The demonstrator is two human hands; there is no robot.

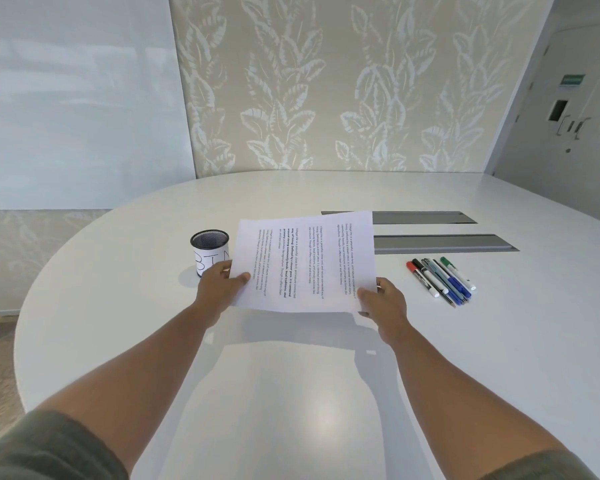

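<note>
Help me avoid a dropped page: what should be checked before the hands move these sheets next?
1. Left hand grips the sheets at the left edge: ok.
2. Right hand pinches their near right corner: ok.
3. Sheets squared together: not ok, the rear one juts out askew at the far right.
4. Sheets lifted off the table: ok, a shadow lies beneath.
5. Mesh cup clear of the left hand: cannot tell, they overlap in view.
6. Pens clear of the sheets: ok, they lie apart to the right.
</note>
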